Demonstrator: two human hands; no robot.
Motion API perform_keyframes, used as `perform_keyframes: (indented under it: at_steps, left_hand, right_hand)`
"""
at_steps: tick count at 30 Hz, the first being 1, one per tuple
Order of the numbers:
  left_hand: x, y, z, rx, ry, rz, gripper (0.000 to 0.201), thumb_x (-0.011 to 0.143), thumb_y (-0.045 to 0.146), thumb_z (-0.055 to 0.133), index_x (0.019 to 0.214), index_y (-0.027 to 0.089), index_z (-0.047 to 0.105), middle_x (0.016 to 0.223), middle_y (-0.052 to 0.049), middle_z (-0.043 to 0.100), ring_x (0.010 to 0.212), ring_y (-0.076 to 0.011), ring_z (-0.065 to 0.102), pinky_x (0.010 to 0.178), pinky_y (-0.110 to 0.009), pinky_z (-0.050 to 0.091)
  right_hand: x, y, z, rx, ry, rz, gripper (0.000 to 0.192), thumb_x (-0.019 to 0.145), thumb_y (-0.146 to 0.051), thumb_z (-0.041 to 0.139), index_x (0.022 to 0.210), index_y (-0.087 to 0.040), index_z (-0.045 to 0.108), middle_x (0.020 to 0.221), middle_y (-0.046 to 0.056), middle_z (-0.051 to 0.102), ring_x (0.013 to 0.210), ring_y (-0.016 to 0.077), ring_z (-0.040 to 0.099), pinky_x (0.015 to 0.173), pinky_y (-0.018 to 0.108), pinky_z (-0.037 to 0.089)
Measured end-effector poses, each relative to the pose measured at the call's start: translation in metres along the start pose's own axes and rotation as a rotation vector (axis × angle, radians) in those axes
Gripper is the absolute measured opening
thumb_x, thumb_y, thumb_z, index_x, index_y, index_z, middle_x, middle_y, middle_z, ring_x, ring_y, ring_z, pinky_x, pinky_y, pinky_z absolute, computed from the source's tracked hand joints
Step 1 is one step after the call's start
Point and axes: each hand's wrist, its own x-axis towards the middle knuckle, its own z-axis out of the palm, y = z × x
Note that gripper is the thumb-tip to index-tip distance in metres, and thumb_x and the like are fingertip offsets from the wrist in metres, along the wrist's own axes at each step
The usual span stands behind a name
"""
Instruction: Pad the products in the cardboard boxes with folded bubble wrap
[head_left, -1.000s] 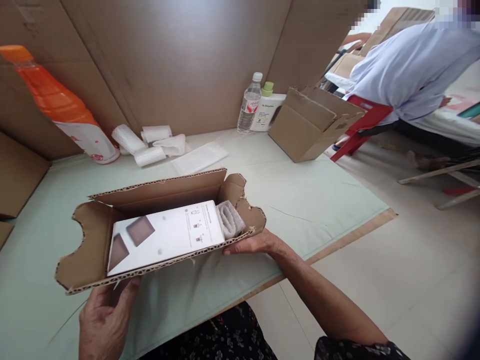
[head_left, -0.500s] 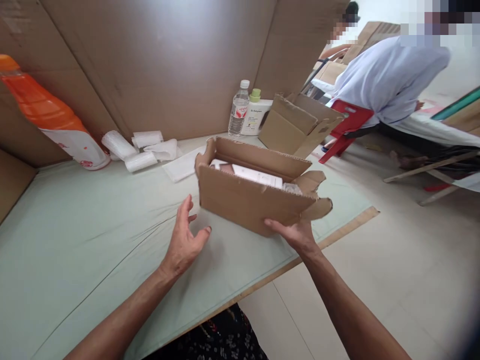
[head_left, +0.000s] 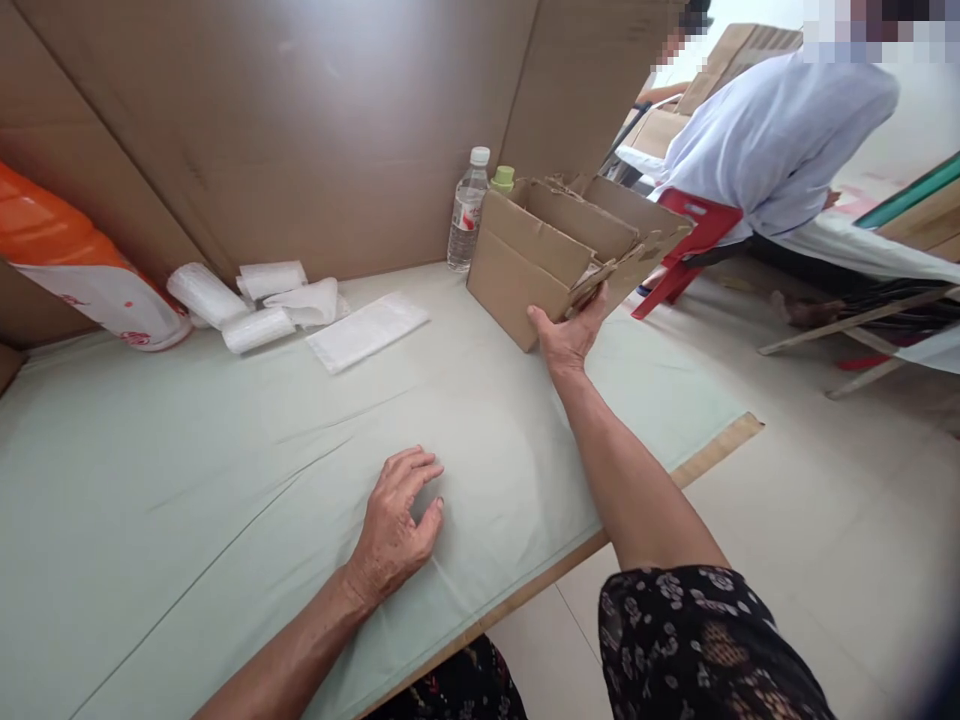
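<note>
My right hand grips the near end of an open cardboard box at the back right of the table. Its thumb presses the box's side and the fingers lie along the end by the flaps. A second open carton stands right behind it, partly covered. My left hand rests over the green cloth near the table's front, holding nothing, its fingers loosely bent and apart. What lies inside the gripped box is mostly hidden from here.
A water bottle and a green-capped bottle stand by the cardboard wall. Bubble-wrap rolls, a flat white pouch and a large orange bottle lie at the left. Beyond, a person sits on a red chair.
My right hand has moved the box back against the second carton, in front of the green-capped bottle. My left hand has come back toward the table's front edge.
</note>
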Motion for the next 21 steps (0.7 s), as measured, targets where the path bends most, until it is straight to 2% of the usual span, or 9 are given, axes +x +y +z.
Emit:
perform_keyframes:
  at_steps: [3,8,11,14,16,19,21]
  left_hand:
    - [0.001,0.001,-0.001,-0.012,-0.003,0.008,0.031,0.084,0.013,0.056,0.111,0.020,0.068,0.116,-0.011,0.073,0.123,-0.0300,0.062,0.103,-0.053,0.054]
    - [0.000,-0.001,-0.001,-0.022,-0.010,0.022,0.029,0.085,0.013,0.056,0.110,0.020,0.068,0.114,-0.011,0.074,0.122,-0.0302,0.063,0.102,-0.053,0.055]
    - [0.000,-0.001,0.000,-0.032,-0.008,0.024,0.030,0.084,0.012,0.056,0.110,0.020,0.068,0.114,-0.011,0.074,0.121,-0.0304,0.063,0.101,-0.053,0.055]
    - [0.000,0.001,0.001,-0.050,-0.008,0.014,0.029,0.083,0.012,0.057,0.109,0.019,0.069,0.112,-0.012,0.074,0.121,-0.0311,0.062,0.101,-0.054,0.054]
    - [0.001,0.002,0.001,-0.071,-0.016,0.004,0.029,0.082,0.012,0.058,0.108,0.018,0.070,0.112,-0.013,0.074,0.121,-0.0316,0.062,0.102,-0.054,0.053]
    - [0.005,0.002,0.001,-0.095,-0.035,-0.016,0.031,0.080,0.013,0.060,0.108,0.019,0.072,0.112,-0.012,0.074,0.121,-0.0319,0.062,0.104,-0.054,0.053]
    - [0.007,0.002,0.002,-0.101,-0.036,-0.029,0.032,0.078,0.012,0.061,0.107,0.019,0.072,0.110,-0.013,0.075,0.119,-0.0322,0.063,0.104,-0.055,0.052]
  right_hand:
    - [0.011,-0.009,0.015,0.013,0.137,0.210,0.110,0.081,-0.053,0.073,0.158,-0.004,0.011,0.153,0.031,0.031,0.143,0.0422,0.032,0.119,0.062,0.028]
    - [0.013,-0.017,0.021,-0.012,0.112,0.280,0.106,0.082,-0.057,0.070,0.156,-0.003,0.016,0.153,0.032,0.030,0.146,0.0431,0.031,0.116,0.062,0.033]
    - [-0.006,-0.008,0.010,0.006,0.013,0.227,0.096,0.081,-0.054,0.070,0.153,-0.007,0.027,0.152,0.029,0.036,0.143,0.0394,0.039,0.111,0.057,0.042]
    - [-0.036,0.003,-0.010,0.040,-0.106,0.152,0.071,0.080,-0.045,0.068,0.138,-0.009,0.048,0.140,0.024,0.053,0.130,0.0348,0.054,0.106,0.052,0.048]
    - [-0.056,0.004,-0.021,0.069,-0.177,0.096,0.053,0.083,-0.039,0.062,0.127,-0.011,0.058,0.133,0.023,0.059,0.125,0.0343,0.057,0.104,0.052,0.049]
    - [-0.079,-0.010,-0.023,0.114,-0.288,-0.018,0.036,0.083,-0.034,0.056,0.114,-0.016,0.066,0.127,0.020,0.066,0.122,0.0351,0.059,0.105,0.055,0.046]
    - [-0.091,-0.032,-0.012,0.149,-0.371,-0.113,0.032,0.082,-0.033,0.058,0.108,-0.020,0.070,0.126,0.016,0.068,0.120,0.0350,0.060,0.106,0.055,0.045]
